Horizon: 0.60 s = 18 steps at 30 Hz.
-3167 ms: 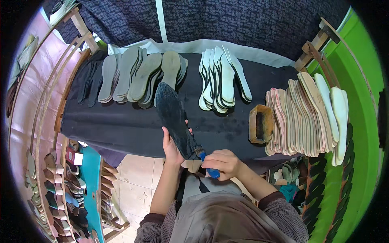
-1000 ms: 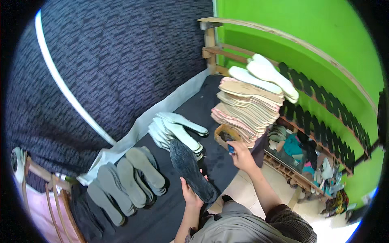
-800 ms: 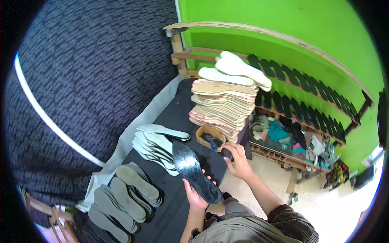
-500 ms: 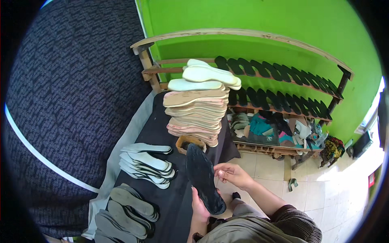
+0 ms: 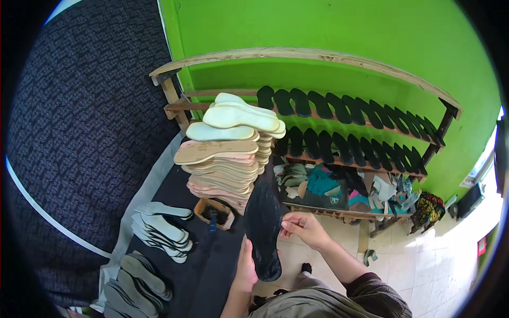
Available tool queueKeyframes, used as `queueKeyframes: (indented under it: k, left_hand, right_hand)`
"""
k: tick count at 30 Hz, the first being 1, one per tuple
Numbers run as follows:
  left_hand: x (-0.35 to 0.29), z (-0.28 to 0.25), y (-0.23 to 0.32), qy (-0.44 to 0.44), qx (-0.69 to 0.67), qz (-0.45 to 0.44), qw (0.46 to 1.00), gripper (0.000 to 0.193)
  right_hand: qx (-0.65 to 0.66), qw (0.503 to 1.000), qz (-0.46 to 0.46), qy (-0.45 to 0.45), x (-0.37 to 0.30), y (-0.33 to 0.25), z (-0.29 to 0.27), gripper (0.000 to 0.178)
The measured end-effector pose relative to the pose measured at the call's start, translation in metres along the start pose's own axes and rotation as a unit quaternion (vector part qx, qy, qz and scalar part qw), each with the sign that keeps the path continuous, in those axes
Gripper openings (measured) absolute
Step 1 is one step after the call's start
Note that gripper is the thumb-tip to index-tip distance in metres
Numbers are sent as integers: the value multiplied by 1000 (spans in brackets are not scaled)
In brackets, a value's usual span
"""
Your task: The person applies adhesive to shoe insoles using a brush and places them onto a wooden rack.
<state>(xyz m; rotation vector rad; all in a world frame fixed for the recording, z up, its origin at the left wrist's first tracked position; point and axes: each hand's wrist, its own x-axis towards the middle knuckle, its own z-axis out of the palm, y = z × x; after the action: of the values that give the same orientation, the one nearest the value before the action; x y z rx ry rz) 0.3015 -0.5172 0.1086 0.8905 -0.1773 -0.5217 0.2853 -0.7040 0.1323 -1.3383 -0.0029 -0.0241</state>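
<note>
A long black insole point(image 5: 263, 228) with a glossy, streaked face is held upright in front of me. My left hand point(image 5: 246, 269) grips it around its narrow lower end, the fingers partly hidden behind it. At its right edge my right hand point(image 5: 305, 229) is closed in a pinch, thumb against fingertips. Just left of the insole, a small open box point(image 5: 230, 221) stands on the dark-covered table point(image 5: 204, 275). Inside the box is something dark, and a blue piece point(image 5: 213, 222) shows at its front. Behind it rises a tall stack of beige insoles point(image 5: 220, 172).
White insoles point(image 5: 241, 117) top the stack. Piles of white point(image 5: 161, 230) and grey insoles point(image 5: 135, 286) lie at left. Black insoles point(image 5: 318, 103) line a wooden rack point(image 5: 339, 55) by the green wall. Scraps point(image 5: 321, 181) fill its lower shelf. A green sandal point(image 5: 370, 257) lies on the tiles.
The insole has turned more upright, and its upper end now overlaps the stack. The right hand stays at its edge. The view has shifted, exposing more of the box and the blue piece.
</note>
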Motion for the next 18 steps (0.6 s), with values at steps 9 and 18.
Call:
queueKeyframes:
  k: [9, 18]
  left_hand:
    - [121, 79, 5, -52, 122, -28, 991, 43]
    - [257, 107, 78, -6, 305, 4, 952, 43]
  right_hand:
    - [-38, 996, -47, 59, 61, -63, -129, 15]
    - [-30, 999, -1, 11, 192, -131, -171, 16]
